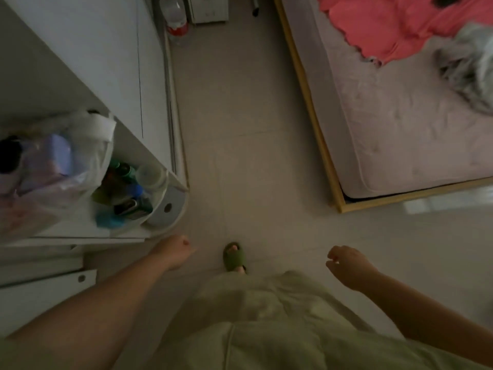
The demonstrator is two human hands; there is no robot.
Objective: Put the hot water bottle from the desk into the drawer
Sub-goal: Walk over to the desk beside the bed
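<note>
White shelf (128, 209) crowded with bottles (125, 188) flanks empty hands (174, 252).

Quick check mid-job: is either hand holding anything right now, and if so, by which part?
Nothing is held. The left hand and right hand are both loosely curled and empty, hanging over the floor. No hot water bottle is in view.

White desk (80, 231): plastic bag (53, 166), bottles (125, 188); floor (253, 129): water bottle (174, 17)
</note>
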